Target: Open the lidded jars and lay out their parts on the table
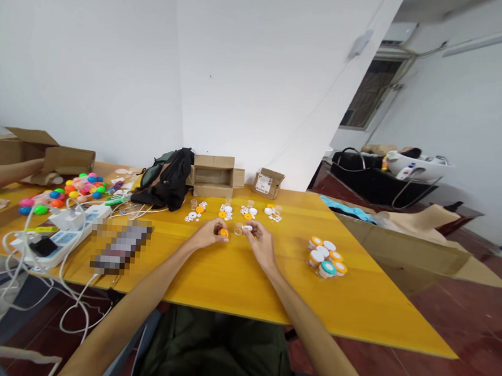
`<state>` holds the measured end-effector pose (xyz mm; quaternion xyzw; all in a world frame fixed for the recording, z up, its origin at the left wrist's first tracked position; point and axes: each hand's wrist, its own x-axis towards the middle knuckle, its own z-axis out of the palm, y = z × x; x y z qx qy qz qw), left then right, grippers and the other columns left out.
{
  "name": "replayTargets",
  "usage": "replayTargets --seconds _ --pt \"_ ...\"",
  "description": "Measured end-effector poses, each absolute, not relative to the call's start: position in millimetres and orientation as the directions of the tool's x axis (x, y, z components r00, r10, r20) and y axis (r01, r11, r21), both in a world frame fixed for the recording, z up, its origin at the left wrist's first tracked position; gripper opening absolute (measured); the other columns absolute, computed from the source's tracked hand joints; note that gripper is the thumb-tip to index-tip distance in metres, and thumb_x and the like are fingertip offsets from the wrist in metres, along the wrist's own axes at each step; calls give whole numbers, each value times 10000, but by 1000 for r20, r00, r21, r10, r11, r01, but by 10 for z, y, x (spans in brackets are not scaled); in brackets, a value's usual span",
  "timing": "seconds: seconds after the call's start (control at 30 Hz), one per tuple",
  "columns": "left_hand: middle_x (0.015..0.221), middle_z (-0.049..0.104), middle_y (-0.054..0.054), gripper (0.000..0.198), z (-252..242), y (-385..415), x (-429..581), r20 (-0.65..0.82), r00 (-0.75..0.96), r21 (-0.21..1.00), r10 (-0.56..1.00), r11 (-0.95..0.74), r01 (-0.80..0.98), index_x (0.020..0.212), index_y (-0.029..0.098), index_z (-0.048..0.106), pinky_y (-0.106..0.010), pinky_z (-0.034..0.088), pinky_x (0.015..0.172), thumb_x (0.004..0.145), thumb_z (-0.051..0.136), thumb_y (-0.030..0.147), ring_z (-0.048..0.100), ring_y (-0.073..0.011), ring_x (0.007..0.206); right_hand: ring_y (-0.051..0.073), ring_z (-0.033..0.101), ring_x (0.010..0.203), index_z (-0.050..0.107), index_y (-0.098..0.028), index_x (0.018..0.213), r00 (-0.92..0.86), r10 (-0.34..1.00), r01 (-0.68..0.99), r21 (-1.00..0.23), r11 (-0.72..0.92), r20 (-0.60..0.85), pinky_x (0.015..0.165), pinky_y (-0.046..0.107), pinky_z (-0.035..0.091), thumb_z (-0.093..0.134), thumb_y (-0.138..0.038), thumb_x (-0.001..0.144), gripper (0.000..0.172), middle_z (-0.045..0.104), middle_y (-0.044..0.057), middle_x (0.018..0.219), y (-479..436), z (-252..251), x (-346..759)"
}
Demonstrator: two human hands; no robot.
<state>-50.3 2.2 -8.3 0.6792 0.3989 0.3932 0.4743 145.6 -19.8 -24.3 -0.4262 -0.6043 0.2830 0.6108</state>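
Between the thumb and fingers of my left hand (208, 235) is an orange round cap (223, 232). My right hand (261, 244) pinches a small white disc with dark holes or dots (247, 228). A clear plastic ring or cup (238, 231) sits between the two hands, close to the right fingertips. Just beyond the hands, several small groups of parts lie in a row: a yellow ring (222, 215), white dotted discs (188, 219), a white cap (253, 211) and clear cups (193, 204).
Several capped clear jars (324, 252) cluster at right. Behind the parts stand an open cardboard box (213, 177) and a smaller carton (268, 183). A phone (122, 248), power strip (71, 236), white cables and colourful balls (85, 186) lie left, near another person's arm (9, 174).
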Motion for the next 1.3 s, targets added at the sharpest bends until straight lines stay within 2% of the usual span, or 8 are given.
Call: replayTargets --seconds 0.17,0.33,0.47,0.67,0.83,1.03,1.13,1.3 --pt "754 602 31 256 -109 37 -530 188 379 922 906 -296 250 774 192 560 -270 451 738 597 744 203 539 -128 706 204 640 725 680 -205 802 145 858 208 -863 461 493 672 321 526 621 -531 787 331 713 49 782 -219 -210 1454" --pt "859 642 6 292 -125 49 -522 247 380 882 891 -369 292 835 204 586 -293 461 833 597 755 203 581 -165 829 223 659 759 723 -203 892 192 869 246 -879 408 456 641 331 539 588 -502 786 345 736 87 912 -218 -217 1489" --pt "886 660 -2 278 -140 53 -520 267 394 858 880 -403 319 871 200 613 -304 473 870 624 743 195 602 -175 860 211 649 711 728 -196 951 171 892 238 -896 375 418 624 343 562 594 -485 779 362 731 96 958 -156 -298 1513" --pt "876 669 -4 274 -113 16 -523 265 438 850 859 -423 315 915 191 645 -298 494 842 663 744 232 606 -166 819 217 671 754 685 -209 960 120 898 251 -888 385 423 698 347 568 642 -428 764 297 733 62 877 -79 -385 1522" --pt "816 663 -8 311 -55 -40 -478 254 486 849 836 -434 302 941 187 658 -303 496 801 715 752 380 606 -169 777 203 659 741 606 -228 881 101 905 208 -899 386 412 678 320 550 662 -432 754 246 695 37 788 -76 -387 1502" --pt "801 671 -18 368 -2 -137 -389 305 443 854 843 -448 265 938 183 674 -255 469 632 809 666 528 561 -135 646 174 625 679 561 -236 803 -59 906 170 -890 423 419 656 309 533 666 -425 744 223 663 4 744 -159 -315 1429" --pt "769 671 -6 348 13 -174 -348 348 420 838 838 -479 260 943 181 691 -246 461 622 821 669 506 552 -127 630 163 610 661 555 -234 788 -155 896 151 -886 439 417 649 305 525 652 -432 752 224 653 -5 734 -194 -303 1392" --pt "712 670 0 264 33 -174 -318 382 387 832 839 -494 251 821 174 699 -245 456 631 830 674 437 543 -121 614 162 614 683 569 -229 806 -209 900 133 -901 414 382 666 306 525 658 -469 762 260 660 -2 751 -220 -296 1382"
